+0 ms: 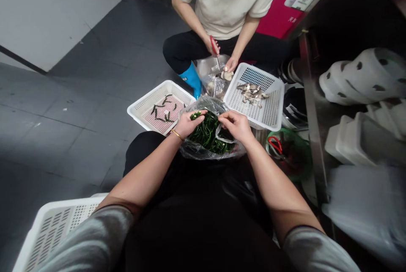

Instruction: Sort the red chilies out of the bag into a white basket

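Observation:
A clear plastic bag (193, 149) full of long green peppers (207, 134) lies open at my lap. My left hand (187, 125), with a gold bangle at the wrist, is closed on some green peppers over the bag's left side. Above the right side, my right hand (236, 125) has its thumb and fingertips pinched together; what they hold, if anything, is too small to name. Left of the bag, a white basket (142, 107) holds several green peppers. Another white basket (275, 113), beyond my right hand, has sliced mushrooms (253, 94) in it.
Opposite sits a person (228, 5) with red-handled scissors (213, 45) and mushrooms over a plastic bag. Red-handled scissors (275, 144) lie on a green container (296, 164) at right. White tubs (355, 141) fill the right-hand shelf. Another basket (47, 238) stands at lower left.

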`<state>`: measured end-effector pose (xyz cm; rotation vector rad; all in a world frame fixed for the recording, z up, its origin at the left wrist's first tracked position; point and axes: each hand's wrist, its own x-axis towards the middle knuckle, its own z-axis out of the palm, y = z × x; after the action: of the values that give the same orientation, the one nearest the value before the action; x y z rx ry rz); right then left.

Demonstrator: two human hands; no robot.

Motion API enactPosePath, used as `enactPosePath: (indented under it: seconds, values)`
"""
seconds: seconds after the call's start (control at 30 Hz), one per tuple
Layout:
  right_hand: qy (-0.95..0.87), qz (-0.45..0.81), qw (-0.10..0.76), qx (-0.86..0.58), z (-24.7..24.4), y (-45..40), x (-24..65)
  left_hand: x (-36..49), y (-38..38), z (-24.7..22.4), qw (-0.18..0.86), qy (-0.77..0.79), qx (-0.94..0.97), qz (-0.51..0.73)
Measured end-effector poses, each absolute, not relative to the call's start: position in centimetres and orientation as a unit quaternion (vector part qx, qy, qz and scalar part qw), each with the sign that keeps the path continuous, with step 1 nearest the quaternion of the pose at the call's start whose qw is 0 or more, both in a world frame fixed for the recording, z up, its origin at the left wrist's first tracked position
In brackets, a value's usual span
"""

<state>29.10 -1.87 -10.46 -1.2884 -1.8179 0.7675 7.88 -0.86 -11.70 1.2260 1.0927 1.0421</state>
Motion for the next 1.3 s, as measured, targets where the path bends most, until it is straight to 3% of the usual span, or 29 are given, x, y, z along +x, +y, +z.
enactPosePath:
  seconds: [0.17,0.33,0.43,0.7,0.83,1.0,1.2,1.3]
  values:
    - [-0.536,0.493,0.466,-0.502,-10.8,-1.9,27.1,8.9,-1.7,-12.1,0.58,0.44,0.543,0.419]
    - [-0.408,0.556,0.522,-0.502,-11.1,-1.1,25.1,9.0,-2.7,-11.6,0.715,0.405,0.409,0.396]
    - [-0.407,0.547,0.516,-0.52,-11.2,-1.3,24.8,8.7,-3.1,-11.3,0.753,0.399,0.404,0.333]
    - [-0.439,0.6,0.403,-0.534,-11.9,-2.8,26.4,8.5,-3.0,-11.8,0.705,0.448,0.458,0.304]
    - [-0.442,0.594,0.445,-0.504,-12.2,-3.0,25.8,9.0,-3.1,-11.8,0.715,0.44,0.434,0.327]
    - [-0.383,0.634,0.406,-0.536,-12.5,-3.3,24.5,9.3,-3.3,-12.2,0.606,0.497,0.485,0.387]
    - [-0.526,0.541,0.357,-0.55,-12.3,-3.8,25.5,9.0,-3.5,-11.9,0.447,0.594,0.561,0.364]
    - [-0.544,0.553,0.34,-0.532,-11.7,-3.5,26.5,8.9,-3.5,-11.5,0.416,0.599,0.579,0.365]
